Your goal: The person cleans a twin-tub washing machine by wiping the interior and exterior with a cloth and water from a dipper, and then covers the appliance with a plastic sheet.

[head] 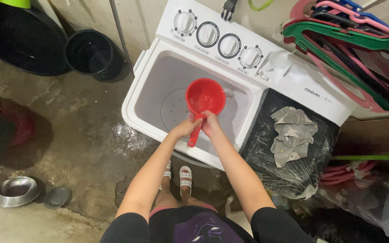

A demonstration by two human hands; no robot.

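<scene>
Wet concrete floor (82,148) bears a washing machine (266,72), black bucket (93,54) and steel bowl (15,191)

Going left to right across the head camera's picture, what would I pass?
Steel bowl → black bucket → left hand → red dipper over the open washer tub → grey cloth → hangers.

A wet, stained concrete floor (82,135) lay below a rough plastered wall (140,18). Black buckets (91,51) stood along it, a steel bowl (14,191) sat lower left, and coloured hangers (361,40) hung upper right.
</scene>
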